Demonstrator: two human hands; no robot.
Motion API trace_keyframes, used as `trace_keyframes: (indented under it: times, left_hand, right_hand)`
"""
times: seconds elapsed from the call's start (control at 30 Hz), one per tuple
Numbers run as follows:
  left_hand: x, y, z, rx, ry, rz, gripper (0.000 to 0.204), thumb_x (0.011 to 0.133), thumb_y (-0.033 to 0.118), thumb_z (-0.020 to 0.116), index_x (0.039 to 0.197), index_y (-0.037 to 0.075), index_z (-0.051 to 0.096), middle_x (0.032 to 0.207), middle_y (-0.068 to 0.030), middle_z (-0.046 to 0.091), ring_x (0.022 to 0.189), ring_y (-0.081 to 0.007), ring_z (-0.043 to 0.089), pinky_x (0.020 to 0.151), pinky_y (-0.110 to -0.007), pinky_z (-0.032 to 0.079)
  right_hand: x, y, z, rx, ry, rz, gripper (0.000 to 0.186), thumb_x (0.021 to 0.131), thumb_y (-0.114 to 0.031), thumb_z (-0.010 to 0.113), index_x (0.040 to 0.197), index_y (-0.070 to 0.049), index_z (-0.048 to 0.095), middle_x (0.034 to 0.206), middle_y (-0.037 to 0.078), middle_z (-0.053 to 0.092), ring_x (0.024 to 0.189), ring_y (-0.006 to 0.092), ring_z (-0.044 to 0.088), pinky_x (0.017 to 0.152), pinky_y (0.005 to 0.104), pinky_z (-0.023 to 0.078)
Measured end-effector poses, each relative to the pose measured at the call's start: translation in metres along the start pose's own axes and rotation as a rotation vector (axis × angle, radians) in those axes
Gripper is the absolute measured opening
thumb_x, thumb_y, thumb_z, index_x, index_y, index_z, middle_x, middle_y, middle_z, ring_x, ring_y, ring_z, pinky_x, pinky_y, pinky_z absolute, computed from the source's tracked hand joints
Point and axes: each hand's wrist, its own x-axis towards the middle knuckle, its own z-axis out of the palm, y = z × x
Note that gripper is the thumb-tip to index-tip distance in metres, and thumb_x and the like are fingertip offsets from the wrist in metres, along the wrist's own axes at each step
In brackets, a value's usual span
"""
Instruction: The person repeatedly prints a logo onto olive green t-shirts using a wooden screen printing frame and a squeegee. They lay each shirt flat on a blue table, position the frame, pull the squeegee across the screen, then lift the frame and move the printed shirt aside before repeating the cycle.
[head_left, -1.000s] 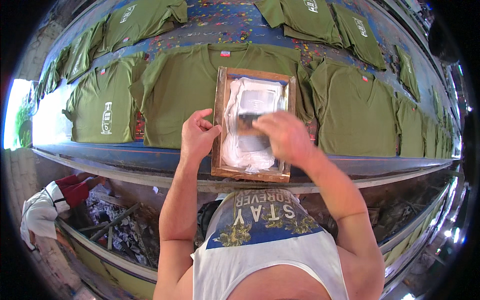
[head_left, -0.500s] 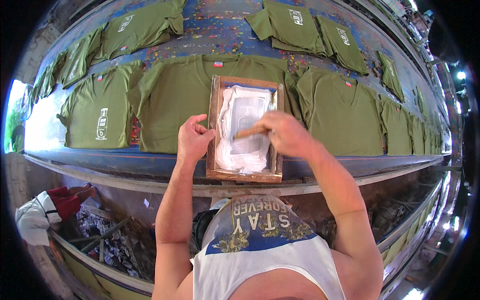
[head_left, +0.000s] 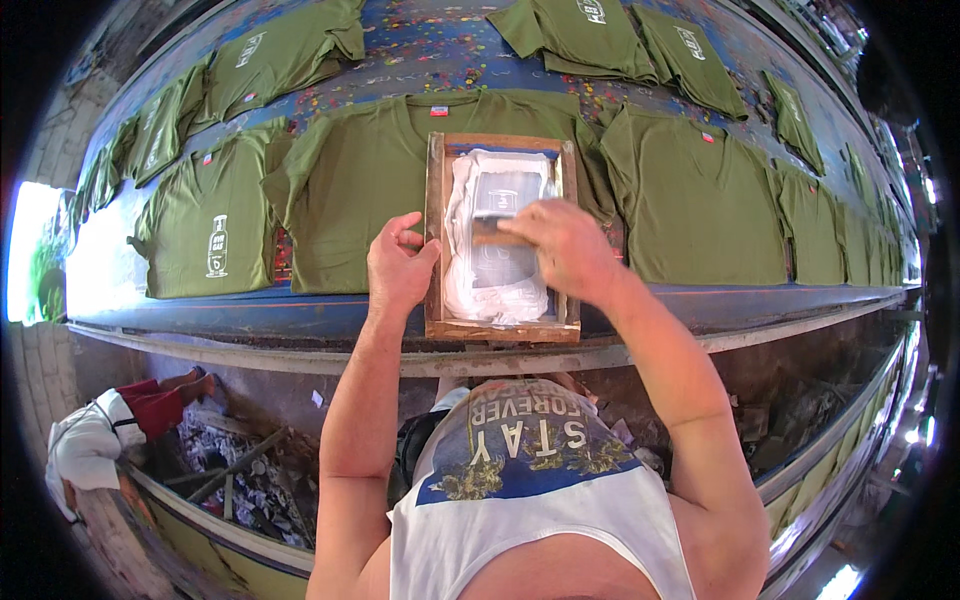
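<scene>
A wooden-framed printing screen [head_left: 435, 290] lies over the lower front of an olive-green T-shirt [head_left: 345, 190]. White ink [head_left: 463, 190] is heaped around the edges inside it, and the mesh carries a bottle-shaped design. My left hand [head_left: 403, 265] grips the screen's left rail with thumb and curled fingers. Closed in my right hand [head_left: 570, 250] is a small squeegee with a wooden handle [head_left: 497, 239], held across the mesh. Its blade meets the mesh around the middle; my fingers hide its right end.
A printed olive T-shirt [head_left: 170, 230] with a white bottle lies to the left, an unprinted one [head_left: 695, 220] to the right. More shirts line the far side of the blue, ink-speckled table [head_left: 420, 60]. Its front rail [head_left: 250, 350] runs before me. Someone in white and red [head_left: 100, 435] is at lower left.
The squeegee has changed position and angle on the mesh, now lying nearly straight across it. My left hand stays at the left rail. The whole view has shifted slightly.
</scene>
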Motion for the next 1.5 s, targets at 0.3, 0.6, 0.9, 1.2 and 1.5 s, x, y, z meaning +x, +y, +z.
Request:
trace_keyframes:
  times: [0.3, 0.6, 0.9, 1.2, 1.5]
  left_hand:
    - [-0.036, 0.007, 0.020, 0.022, 0.103, 0.212, 0.050, 0.095, 0.002, 0.083, 0.144, 0.002, 0.071, 0.139, -0.0184, 0.071, 0.116, -0.0282, 0.074, 0.096, -0.041, 0.062]
    - [-0.040, -0.002, 0.021, 0.225, 0.123, 0.515, 0.050, 0.088, -0.006, 0.077, 0.136, 0.004, 0.075, 0.144, -0.0251, 0.068, 0.138, -0.0459, 0.061, 0.119, -0.054, 0.049]
    - [-0.066, -0.004, 0.018, 0.177, 0.289, 0.743, 0.030, 0.090, -0.007, 0.078, 0.118, 0.003, 0.079, 0.144, -0.0281, 0.069, 0.135, -0.0459, 0.065, 0.115, -0.053, 0.052]
    - [-0.084, 0.046, 0.064, 0.016, 0.265, 0.536, 0.043, 0.091, -0.013, 0.076, 0.132, 0.002, 0.075, 0.152, -0.0183, 0.064, 0.139, -0.0301, 0.067, 0.105, -0.037, 0.061]
    - [-0.129, 0.148, 0.304, -0.093, 0.193, 0.523, 0.053, 0.088, -0.015, 0.078, 0.138, 0.003, 0.074, 0.162, -0.0230, 0.060, 0.146, -0.0342, 0.063, 0.117, -0.040, 0.055]
  right_hand:
    - [-0.074, -0.085, 0.015, 0.026, -0.030, 0.051, 0.045, 0.084, 0.000, 0.070, 0.126, -0.008, 0.082, 0.121, 0.011, 0.076, 0.111, 0.0366, 0.074, 0.099, 0.0485, 0.061]
    - [-0.097, -0.083, 0.003, 0.177, 0.136, 0.213, 0.045, 0.091, -0.012, 0.088, 0.134, -0.003, 0.078, 0.133, 0.016, 0.074, 0.126, 0.0396, 0.069, 0.111, 0.0498, 0.056]
    - [-0.122, -0.029, 0.017, 0.731, 0.414, 0.835, 0.057, 0.108, -0.015, 0.078, 0.160, 0.001, 0.061, 0.136, 0.015, 0.074, 0.122, 0.0215, 0.071, 0.108, 0.0369, 0.057]
    - [-0.152, 0.004, -0.027, 0.853, 0.371, 0.626, 0.061, 0.115, -0.027, 0.072, 0.168, -0.001, 0.055, 0.147, 0.008, 0.066, 0.128, 0.0156, 0.062, 0.113, 0.0347, 0.050]
    - [-0.292, 0.136, -0.157, 0.741, 0.657, 0.661, 0.052, 0.117, -0.019, 0.065, 0.163, 0.003, 0.058, 0.153, 0.013, 0.067, 0.140, 0.0189, 0.062, 0.121, 0.0352, 0.046]
